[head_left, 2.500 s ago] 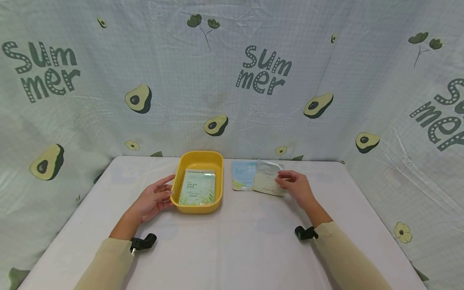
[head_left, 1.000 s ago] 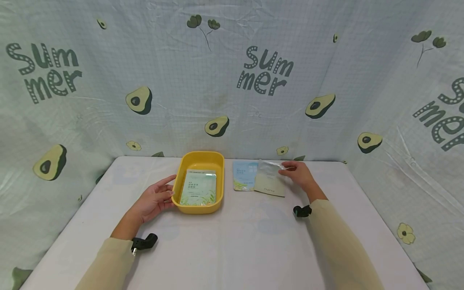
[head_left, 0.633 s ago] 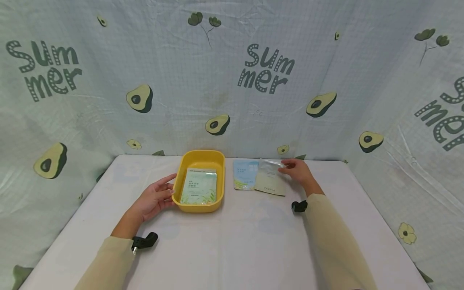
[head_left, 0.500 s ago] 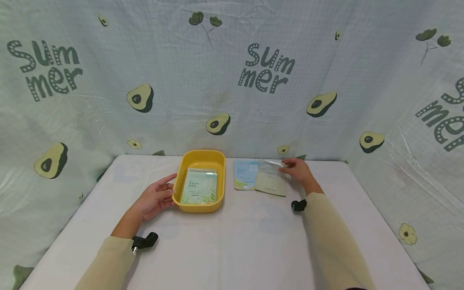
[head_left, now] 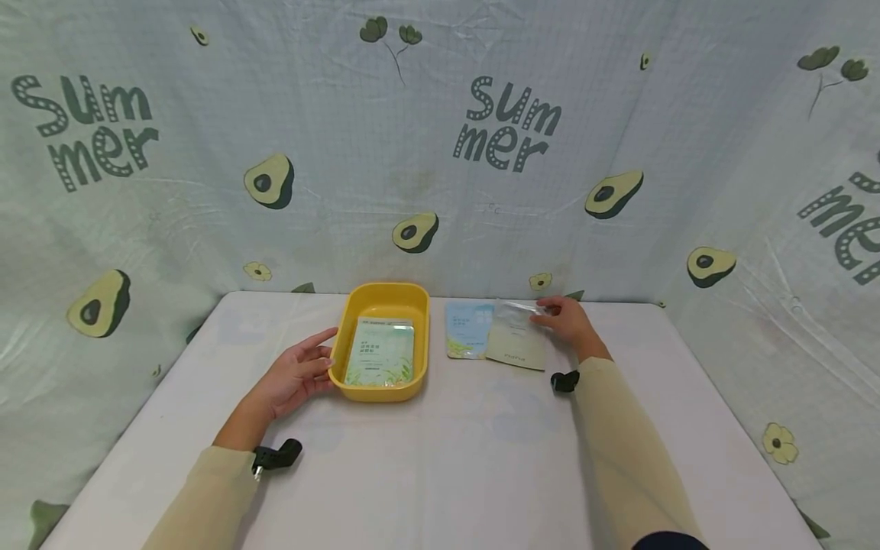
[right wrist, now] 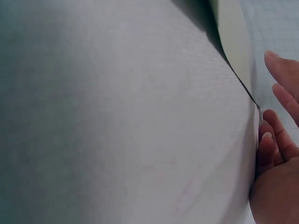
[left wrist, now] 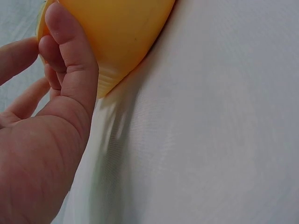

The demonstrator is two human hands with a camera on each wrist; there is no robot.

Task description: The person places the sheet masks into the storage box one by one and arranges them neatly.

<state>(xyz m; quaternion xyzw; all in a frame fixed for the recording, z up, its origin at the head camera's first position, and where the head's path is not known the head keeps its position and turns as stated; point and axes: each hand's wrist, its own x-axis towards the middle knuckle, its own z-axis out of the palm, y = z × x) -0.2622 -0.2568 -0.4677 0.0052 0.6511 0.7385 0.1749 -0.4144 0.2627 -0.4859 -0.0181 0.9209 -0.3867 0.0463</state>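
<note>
Beige pouch [head_left: 514, 345], right hand [head_left: 569, 324] moved from its side to its clear top corner, cannot tell whether pinching

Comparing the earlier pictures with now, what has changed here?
The right hand has moved away from the person, along the right edge of the flat, clear-topped cream pouch, to its far right corner; whether it pinches it is unclear. Unchanged: the left hand at the yellow rounded-rectangular tray, the flat pale-green packet inside, the flat light-blue packet beside the pouch.
</note>
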